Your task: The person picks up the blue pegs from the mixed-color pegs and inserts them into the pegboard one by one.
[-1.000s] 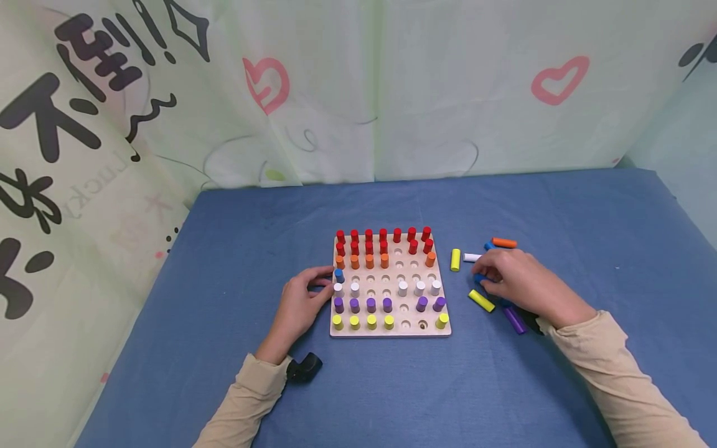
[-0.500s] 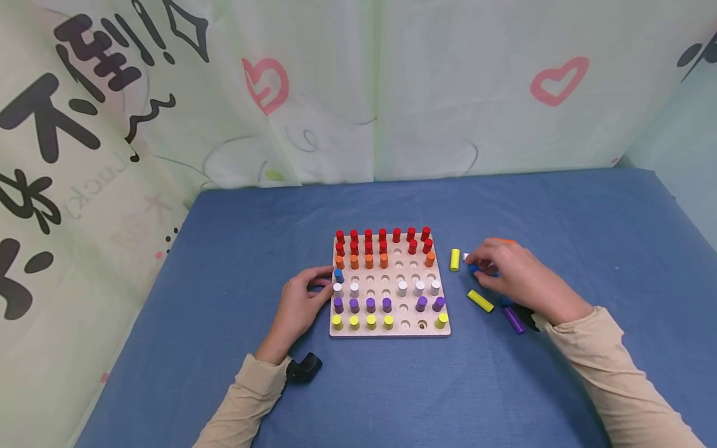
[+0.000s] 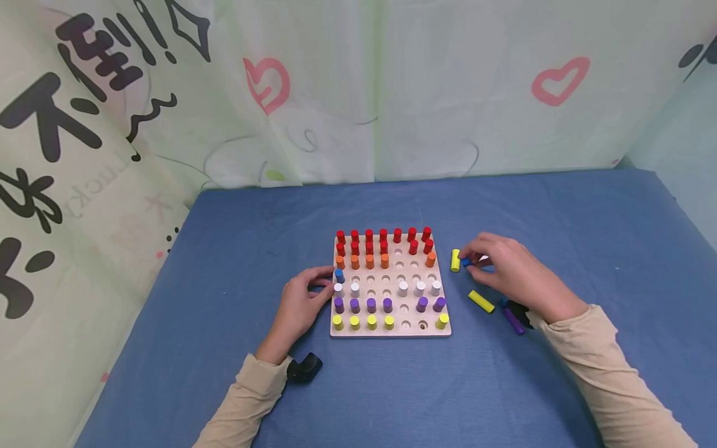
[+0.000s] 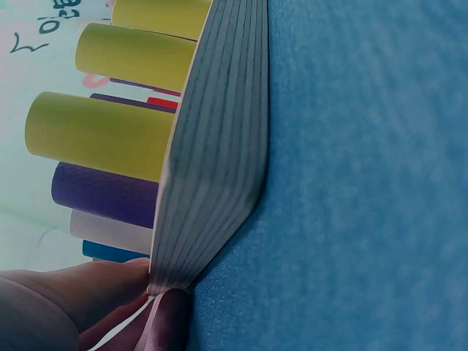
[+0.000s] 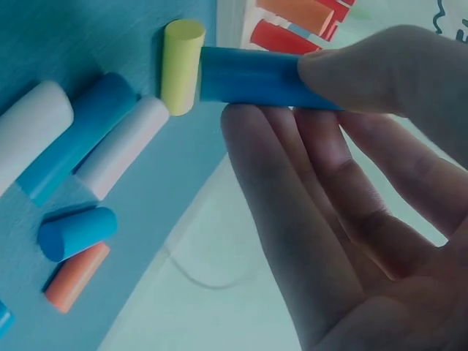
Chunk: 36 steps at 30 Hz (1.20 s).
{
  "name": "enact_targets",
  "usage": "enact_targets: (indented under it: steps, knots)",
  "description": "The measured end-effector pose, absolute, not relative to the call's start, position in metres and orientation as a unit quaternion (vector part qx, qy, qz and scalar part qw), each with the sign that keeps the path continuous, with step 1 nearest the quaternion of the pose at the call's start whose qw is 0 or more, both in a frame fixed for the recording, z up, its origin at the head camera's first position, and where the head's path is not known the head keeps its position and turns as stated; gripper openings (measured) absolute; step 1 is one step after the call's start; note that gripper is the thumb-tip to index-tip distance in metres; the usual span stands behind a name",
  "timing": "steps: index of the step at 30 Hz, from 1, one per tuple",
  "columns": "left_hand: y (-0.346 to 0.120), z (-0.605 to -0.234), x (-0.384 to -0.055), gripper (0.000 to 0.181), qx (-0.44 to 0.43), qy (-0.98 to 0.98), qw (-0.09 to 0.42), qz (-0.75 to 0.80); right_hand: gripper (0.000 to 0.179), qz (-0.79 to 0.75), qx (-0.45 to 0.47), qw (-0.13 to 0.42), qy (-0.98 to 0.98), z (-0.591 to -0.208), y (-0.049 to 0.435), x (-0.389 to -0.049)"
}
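Observation:
A square wooden pegboard carries rows of upright pegs: red, orange, blue, white, purple and yellow, with bare holes among them. My left hand holds its left edge; in the left wrist view the thumb and a finger meet at that edge. To the right of the board, my right hand pinches a blue peg between thumb and fingertips, its far end pointing toward the board. A yellow peg lies just beyond that end, overlapping it in the right wrist view.
Another yellow peg and a purple peg lie on the blue cloth. The right wrist view also shows loose white pegs, blue pegs and an orange peg. A printed curtain stands behind.
My right hand has moved left and slightly away from me toward the board, carrying the blue peg up beside the yellow one. The left hand and board stay put.

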<state>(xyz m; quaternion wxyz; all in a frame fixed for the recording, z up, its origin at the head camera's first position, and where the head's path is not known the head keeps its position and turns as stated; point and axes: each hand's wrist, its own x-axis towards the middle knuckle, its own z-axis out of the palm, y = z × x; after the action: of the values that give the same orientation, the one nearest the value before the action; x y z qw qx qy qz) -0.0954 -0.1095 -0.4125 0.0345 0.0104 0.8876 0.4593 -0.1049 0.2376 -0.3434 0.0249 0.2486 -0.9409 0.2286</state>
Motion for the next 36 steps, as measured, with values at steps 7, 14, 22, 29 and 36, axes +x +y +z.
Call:
enact_targets:
  steps: [7, 14, 22, 29, 36]
  knots:
    - [-0.109, -0.412, -0.095, 0.037, 0.007, 0.888, 0.035, 0.458, 0.018, 0.232, 0.260, 0.032, -0.937, -0.340, 0.230, -0.107]
    - [-0.109, -0.412, -0.095, 0.036, 0.010, 0.886, 0.033, 0.462, 0.016, 0.244, 0.260, 0.030, -0.934, -0.338, 0.224, -0.109]
    - [-0.109, -0.412, -0.095, 0.036, 0.005, 0.889, 0.034, 0.457, 0.017, 0.243, 0.261, 0.021, -0.934, -0.330, 0.213, -0.112]
    - [-0.109, -0.412, -0.095, 0.037, 0.008, 0.891, 0.033, 0.454, 0.017, 0.235, 0.257, 0.009, -0.937, -0.324, 0.204, -0.114]
    - [-0.109, -0.411, -0.095, 0.037, 0.005, 0.889, 0.037, 0.457, 0.015, 0.247, 0.262, 0.003, -0.933, -0.325, 0.194, -0.117]
